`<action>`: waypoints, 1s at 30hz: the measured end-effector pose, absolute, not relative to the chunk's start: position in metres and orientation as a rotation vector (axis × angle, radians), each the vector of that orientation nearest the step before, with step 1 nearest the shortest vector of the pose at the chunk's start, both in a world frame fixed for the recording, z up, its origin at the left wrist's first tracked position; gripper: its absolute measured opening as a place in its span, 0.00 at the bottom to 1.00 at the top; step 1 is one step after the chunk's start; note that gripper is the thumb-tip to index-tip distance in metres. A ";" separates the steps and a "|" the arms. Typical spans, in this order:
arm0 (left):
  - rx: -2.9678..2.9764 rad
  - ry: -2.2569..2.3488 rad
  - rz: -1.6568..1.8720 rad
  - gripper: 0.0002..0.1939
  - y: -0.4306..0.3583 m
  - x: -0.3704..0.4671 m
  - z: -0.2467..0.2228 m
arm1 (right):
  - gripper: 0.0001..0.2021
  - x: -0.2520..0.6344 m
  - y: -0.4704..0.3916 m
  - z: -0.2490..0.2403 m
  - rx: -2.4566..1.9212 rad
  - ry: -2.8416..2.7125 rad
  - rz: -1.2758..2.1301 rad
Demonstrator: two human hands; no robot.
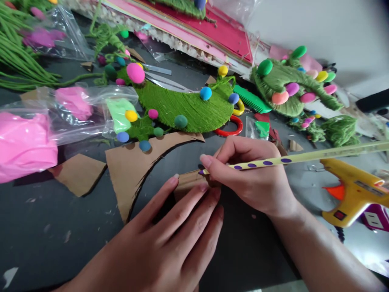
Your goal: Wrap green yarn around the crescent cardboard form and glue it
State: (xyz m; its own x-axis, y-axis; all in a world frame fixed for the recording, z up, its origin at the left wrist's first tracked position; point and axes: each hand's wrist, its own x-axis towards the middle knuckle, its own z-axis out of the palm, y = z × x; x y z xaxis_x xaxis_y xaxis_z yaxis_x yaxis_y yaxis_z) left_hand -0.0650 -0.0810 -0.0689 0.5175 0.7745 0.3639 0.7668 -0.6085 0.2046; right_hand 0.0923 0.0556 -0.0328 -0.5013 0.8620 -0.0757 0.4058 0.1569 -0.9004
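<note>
Between the fingers of my right hand is a yellow pencil with purple dots, its tip against a small cardboard piece. My left hand lies over that piece with its fingers spread, pressing it on the dark table; much of the piece is hidden beneath them. Just beyond my left fingers is a larger cardboard offcut with a curved edge. Further back sits a green yarn-wrapped crescent with coloured balls on it.
A yellow glue gun lies to the right. Behind my right hand are red-handled scissors and a green comb. Bags of pink clay and green yarn occupy the left. Another yarn-wrapped shape stands at the back right.
</note>
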 end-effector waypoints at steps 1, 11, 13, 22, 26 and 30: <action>2.726 1.371 0.675 0.28 -0.081 -0.066 -0.069 | 0.14 0.092 0.056 -0.033 -1.203 -1.983 1.312; 2.741 1.360 0.661 0.29 -0.084 -0.066 -0.072 | 0.14 0.092 0.056 -0.034 -1.191 -2.013 1.259; 2.737 1.363 0.647 0.29 -0.084 -0.066 -0.072 | 0.14 0.092 0.056 -0.034 -1.200 -2.004 1.262; 2.761 1.346 0.651 0.29 -0.084 -0.066 -0.071 | 0.15 0.091 0.054 -0.034 -1.208 -2.031 1.193; 2.761 1.347 0.653 0.29 -0.085 -0.065 -0.071 | 0.14 0.091 0.054 -0.033 -1.203 -2.036 1.209; 2.755 1.355 0.637 0.29 -0.085 -0.066 -0.071 | 0.15 0.091 0.052 -0.033 -1.212 -2.074 1.168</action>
State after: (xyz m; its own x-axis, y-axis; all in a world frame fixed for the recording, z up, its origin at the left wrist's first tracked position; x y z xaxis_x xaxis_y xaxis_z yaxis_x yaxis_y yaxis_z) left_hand -0.0658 -0.0850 -0.0714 0.5440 0.7606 0.3544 0.7581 -0.6265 0.1810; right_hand 0.0913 0.0524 -0.0333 -0.5019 0.8646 -0.0233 0.4682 0.2489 -0.8479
